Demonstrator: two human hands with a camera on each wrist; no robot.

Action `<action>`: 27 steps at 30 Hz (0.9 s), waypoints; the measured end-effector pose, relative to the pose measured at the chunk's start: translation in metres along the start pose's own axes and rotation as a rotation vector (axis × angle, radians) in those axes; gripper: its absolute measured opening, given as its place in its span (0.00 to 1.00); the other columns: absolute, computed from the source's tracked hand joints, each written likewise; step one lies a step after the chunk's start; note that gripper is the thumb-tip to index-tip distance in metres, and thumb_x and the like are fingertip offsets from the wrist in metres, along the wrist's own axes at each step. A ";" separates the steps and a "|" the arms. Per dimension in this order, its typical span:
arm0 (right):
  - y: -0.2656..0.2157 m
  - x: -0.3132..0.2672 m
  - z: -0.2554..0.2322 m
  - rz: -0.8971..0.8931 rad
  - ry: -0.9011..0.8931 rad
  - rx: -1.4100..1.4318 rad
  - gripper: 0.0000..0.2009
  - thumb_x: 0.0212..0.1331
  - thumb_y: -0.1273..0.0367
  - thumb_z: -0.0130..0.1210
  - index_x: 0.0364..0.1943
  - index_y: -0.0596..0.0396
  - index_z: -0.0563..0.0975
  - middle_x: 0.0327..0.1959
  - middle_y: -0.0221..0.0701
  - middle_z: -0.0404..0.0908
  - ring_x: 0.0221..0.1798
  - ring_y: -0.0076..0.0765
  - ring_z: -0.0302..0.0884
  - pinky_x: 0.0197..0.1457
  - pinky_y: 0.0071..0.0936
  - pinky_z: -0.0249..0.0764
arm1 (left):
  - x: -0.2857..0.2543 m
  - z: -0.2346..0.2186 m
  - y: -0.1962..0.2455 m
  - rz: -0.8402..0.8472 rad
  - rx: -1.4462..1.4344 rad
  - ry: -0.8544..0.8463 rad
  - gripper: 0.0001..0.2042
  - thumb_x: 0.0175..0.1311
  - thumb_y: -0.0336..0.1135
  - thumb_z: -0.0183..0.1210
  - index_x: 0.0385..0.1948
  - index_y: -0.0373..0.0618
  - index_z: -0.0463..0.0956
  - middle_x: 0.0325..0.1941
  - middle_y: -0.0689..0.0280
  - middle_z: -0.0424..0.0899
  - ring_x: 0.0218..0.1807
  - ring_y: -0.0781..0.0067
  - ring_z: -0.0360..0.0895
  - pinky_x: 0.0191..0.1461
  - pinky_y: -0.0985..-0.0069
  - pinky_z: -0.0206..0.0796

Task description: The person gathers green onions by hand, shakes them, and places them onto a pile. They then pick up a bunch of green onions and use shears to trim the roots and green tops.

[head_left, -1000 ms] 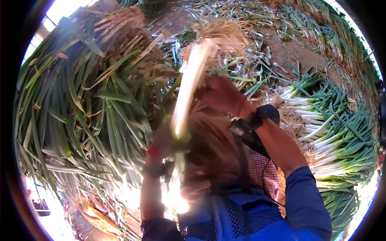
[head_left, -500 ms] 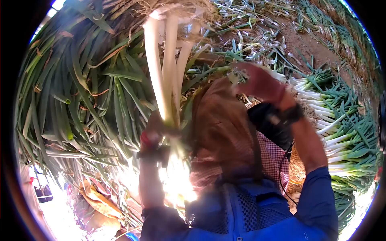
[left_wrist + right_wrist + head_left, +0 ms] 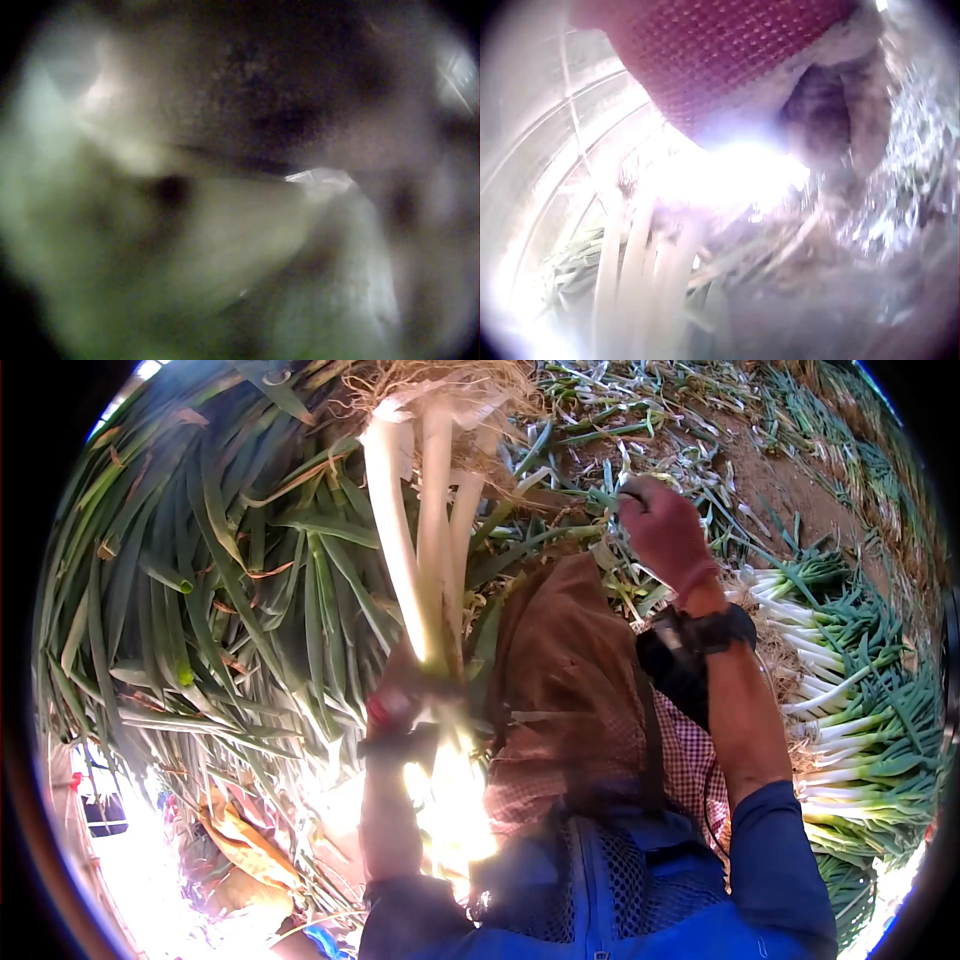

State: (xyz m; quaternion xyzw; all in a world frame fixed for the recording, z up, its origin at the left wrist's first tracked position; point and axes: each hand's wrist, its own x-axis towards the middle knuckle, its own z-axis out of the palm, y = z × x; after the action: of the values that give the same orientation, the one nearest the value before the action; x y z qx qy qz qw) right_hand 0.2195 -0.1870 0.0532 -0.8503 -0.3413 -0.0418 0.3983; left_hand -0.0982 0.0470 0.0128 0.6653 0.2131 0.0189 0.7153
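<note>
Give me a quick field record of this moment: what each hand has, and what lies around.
left hand: grips a bunch of green onions, white stalks up, roots on top
right hand: gloved, raised apart from the bunch; whether it holds anything cannot be told
left side: big heap of green leaves
right side: pile of cleaned onions on the ground
wrist views: too blurred to add detail
</note>
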 end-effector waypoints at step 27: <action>-0.035 -0.072 -0.047 -0.355 -1.136 -0.651 0.22 0.36 0.64 0.70 0.42 0.53 0.82 0.35 0.42 0.85 0.42 0.55 0.87 0.48 0.48 0.80 | 0.016 0.166 -0.042 0.406 1.044 0.072 0.39 0.44 0.47 0.74 0.63 0.48 0.72 0.45 0.58 0.84 0.42 0.50 0.85 0.48 0.55 0.77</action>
State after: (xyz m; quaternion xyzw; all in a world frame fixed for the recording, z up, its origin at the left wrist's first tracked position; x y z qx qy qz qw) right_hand 0.1529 -0.2439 0.0830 -0.7479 -0.6022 0.2462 -0.1321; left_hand -0.0395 -0.1095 -0.0277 0.9577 0.0861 0.0711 0.2651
